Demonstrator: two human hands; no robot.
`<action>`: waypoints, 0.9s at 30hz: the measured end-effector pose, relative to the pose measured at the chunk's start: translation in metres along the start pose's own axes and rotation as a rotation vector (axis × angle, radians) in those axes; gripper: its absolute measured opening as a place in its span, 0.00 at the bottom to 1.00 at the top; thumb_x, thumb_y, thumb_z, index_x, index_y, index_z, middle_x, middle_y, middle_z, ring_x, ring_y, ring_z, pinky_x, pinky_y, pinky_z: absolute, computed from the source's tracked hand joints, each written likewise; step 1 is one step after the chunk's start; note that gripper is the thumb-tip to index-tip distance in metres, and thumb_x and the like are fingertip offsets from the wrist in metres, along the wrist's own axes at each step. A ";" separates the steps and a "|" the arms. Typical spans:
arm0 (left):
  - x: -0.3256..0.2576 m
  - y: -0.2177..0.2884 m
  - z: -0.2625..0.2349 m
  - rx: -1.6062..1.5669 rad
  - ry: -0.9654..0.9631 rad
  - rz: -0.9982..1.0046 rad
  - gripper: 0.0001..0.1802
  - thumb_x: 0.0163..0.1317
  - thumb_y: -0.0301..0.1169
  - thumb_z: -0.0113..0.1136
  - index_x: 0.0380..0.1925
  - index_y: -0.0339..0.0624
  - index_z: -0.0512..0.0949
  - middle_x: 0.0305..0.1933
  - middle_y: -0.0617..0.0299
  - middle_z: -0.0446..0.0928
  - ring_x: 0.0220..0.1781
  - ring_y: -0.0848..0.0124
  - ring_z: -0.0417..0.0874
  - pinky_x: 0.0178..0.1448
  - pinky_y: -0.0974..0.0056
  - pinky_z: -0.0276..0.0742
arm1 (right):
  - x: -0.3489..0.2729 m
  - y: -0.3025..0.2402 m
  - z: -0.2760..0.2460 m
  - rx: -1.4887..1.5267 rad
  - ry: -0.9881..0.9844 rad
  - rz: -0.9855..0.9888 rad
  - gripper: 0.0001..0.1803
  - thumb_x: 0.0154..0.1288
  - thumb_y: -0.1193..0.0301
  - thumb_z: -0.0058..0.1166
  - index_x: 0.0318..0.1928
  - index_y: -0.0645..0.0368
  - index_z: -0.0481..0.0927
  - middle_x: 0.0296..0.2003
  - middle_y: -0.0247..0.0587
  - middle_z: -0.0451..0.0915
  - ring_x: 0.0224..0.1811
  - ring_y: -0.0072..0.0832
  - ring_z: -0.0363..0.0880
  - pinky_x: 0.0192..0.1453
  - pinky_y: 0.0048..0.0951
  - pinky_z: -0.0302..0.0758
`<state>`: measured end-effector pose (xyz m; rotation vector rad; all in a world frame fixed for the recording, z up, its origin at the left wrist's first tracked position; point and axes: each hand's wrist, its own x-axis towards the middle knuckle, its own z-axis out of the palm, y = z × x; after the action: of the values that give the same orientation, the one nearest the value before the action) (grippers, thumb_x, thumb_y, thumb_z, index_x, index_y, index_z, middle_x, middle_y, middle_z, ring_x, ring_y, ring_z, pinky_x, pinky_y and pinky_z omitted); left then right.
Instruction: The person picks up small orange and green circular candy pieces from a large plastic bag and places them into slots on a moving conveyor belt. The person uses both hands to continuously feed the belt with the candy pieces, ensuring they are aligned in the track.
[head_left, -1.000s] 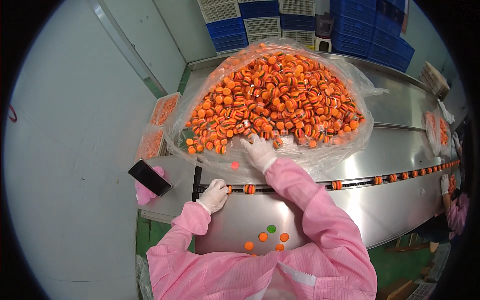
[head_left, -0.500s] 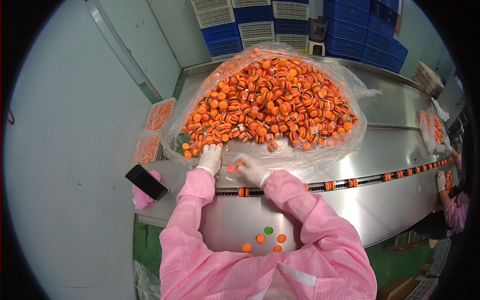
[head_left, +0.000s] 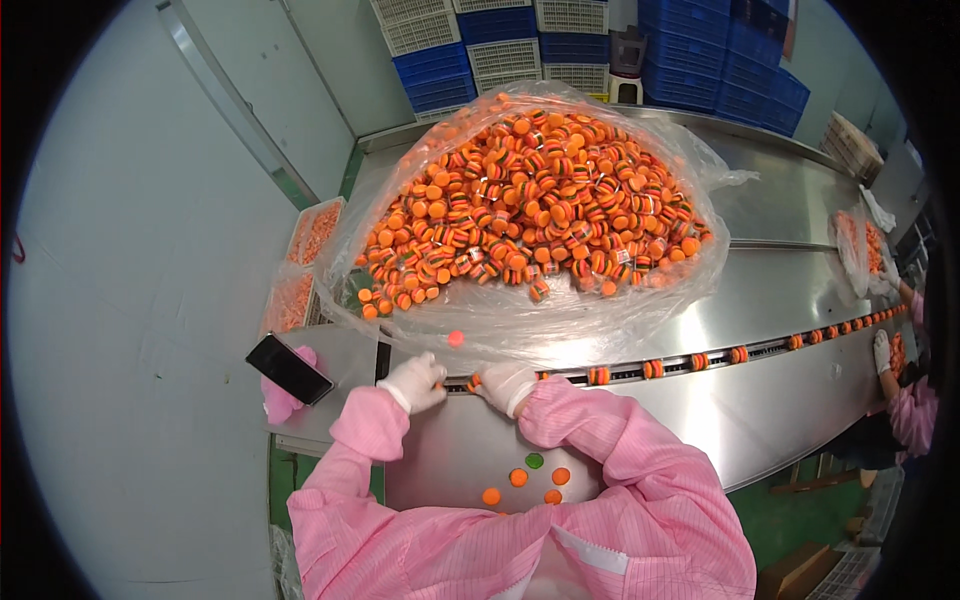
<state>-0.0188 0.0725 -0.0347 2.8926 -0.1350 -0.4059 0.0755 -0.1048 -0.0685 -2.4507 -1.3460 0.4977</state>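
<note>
Both my hands wear white gloves and are low over the narrow conveyor track [head_left: 625, 376]. My left hand [head_left: 415, 383] is at the track's left end, fingers closed, with a bit of orange showing at the fingertips. Just to its right, my right hand [head_left: 508, 386] pinches a striped, burger-shaped candy [head_left: 473, 383] at the track. Beyond them a large clear plastic bag [head_left: 480, 325] lies spread with a heap of the same orange candies [head_left: 540, 200]. One pinkish-red disc [head_left: 456, 339] lies on the bag's near edge.
Loose orange discs [head_left: 518, 478] and a green disc [head_left: 535, 461] lie on the metal table before me. A phone [head_left: 290, 369] rests on pink cloth at left, near crates of orange pieces [head_left: 318, 232]. A co-worker's gloved hand [head_left: 882, 352] is far right. Blue crates [head_left: 685, 50] stand behind.
My left hand has come back from the heap's edge to the track. My right hand has moved down onto the track with a candy. Candies on the track have shifted.
</note>
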 end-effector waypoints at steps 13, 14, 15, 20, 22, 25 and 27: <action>0.151 -0.080 -0.039 0.386 0.681 -0.130 0.20 0.44 0.20 0.54 0.41 0.46 0.70 0.41 0.56 0.69 0.46 0.54 0.68 0.51 0.56 0.68 | -0.038 0.060 -0.044 0.032 -0.310 0.141 0.32 0.59 0.45 0.42 0.35 0.65 0.80 0.32 0.58 0.78 0.40 0.48 0.77 0.45 0.42 0.71; 0.146 -0.081 -0.037 0.412 0.745 -0.111 0.17 0.47 0.23 0.55 0.40 0.45 0.71 0.38 0.54 0.70 0.45 0.55 0.69 0.50 0.57 0.68 | -0.041 0.061 -0.056 0.002 -0.344 0.121 0.33 0.59 0.43 0.41 0.36 0.65 0.80 0.34 0.59 0.78 0.42 0.49 0.76 0.47 0.42 0.70; 0.139 -0.071 -0.044 0.289 0.796 -0.109 0.15 0.47 0.24 0.55 0.39 0.45 0.71 0.38 0.54 0.70 0.43 0.55 0.69 0.49 0.57 0.68 | -0.034 0.065 -0.067 -0.031 -0.270 0.137 0.31 0.59 0.45 0.42 0.36 0.64 0.80 0.34 0.59 0.78 0.42 0.49 0.76 0.47 0.42 0.71; 0.072 -0.040 -0.041 -0.406 0.776 -0.174 0.07 0.48 0.27 0.56 0.29 0.41 0.72 0.30 0.56 0.74 0.34 0.62 0.76 0.42 0.62 0.71 | 0.033 0.104 -0.091 0.031 0.443 0.014 0.12 0.58 0.70 0.45 0.43 0.57 0.71 0.38 0.55 0.72 0.42 0.51 0.74 0.46 0.41 0.72; 0.037 -0.021 -0.036 -0.430 0.430 -0.169 0.09 0.47 0.33 0.57 0.27 0.41 0.73 0.29 0.51 0.75 0.35 0.53 0.76 0.43 0.55 0.71 | 0.059 0.111 -0.075 -0.082 0.352 0.024 0.12 0.58 0.69 0.45 0.43 0.55 0.72 0.40 0.55 0.71 0.43 0.50 0.73 0.47 0.42 0.72; 0.020 -0.005 -0.018 -0.113 -0.001 -0.314 0.13 0.47 0.37 0.59 0.28 0.41 0.72 0.32 0.50 0.76 0.41 0.52 0.76 0.46 0.54 0.71 | 0.077 0.116 -0.053 -0.168 0.178 0.081 0.11 0.59 0.70 0.44 0.42 0.53 0.74 0.41 0.55 0.71 0.45 0.48 0.73 0.47 0.45 0.71; 0.016 -0.001 -0.008 -0.029 -0.077 -0.321 0.17 0.50 0.40 0.59 0.32 0.39 0.71 0.37 0.48 0.75 0.44 0.51 0.76 0.48 0.53 0.71 | 0.077 0.113 -0.052 -0.168 0.206 0.089 0.11 0.59 0.70 0.44 0.43 0.52 0.74 0.41 0.55 0.71 0.46 0.49 0.73 0.48 0.44 0.71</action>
<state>-0.0015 0.0734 -0.0312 2.8734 0.3242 -0.5676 0.2211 -0.1027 -0.0813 -2.6215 -1.2435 0.1503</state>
